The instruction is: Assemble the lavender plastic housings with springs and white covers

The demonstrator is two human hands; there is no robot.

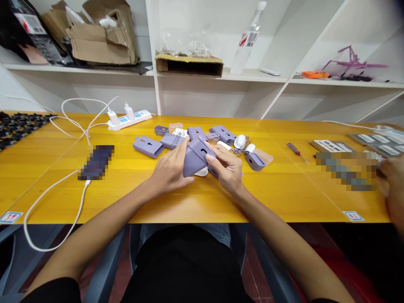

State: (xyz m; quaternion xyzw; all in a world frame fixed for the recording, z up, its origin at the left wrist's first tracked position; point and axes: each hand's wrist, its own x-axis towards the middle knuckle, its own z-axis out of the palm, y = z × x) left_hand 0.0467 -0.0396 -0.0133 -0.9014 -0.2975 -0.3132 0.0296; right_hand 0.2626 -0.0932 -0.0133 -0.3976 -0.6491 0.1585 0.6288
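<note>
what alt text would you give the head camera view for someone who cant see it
The left hand and right hand grip a ribbed lilac plastic case above a yellow table. More lilac cases lie scattered nearby, with a white power strip behind them.

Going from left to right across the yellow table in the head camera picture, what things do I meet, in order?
Black knobbly strip → blurred dark flat object → plain lavender case → person's left hand → ribbed lavender case → person's right hand → slim red-handled screwdriver → another person's hand
</note>
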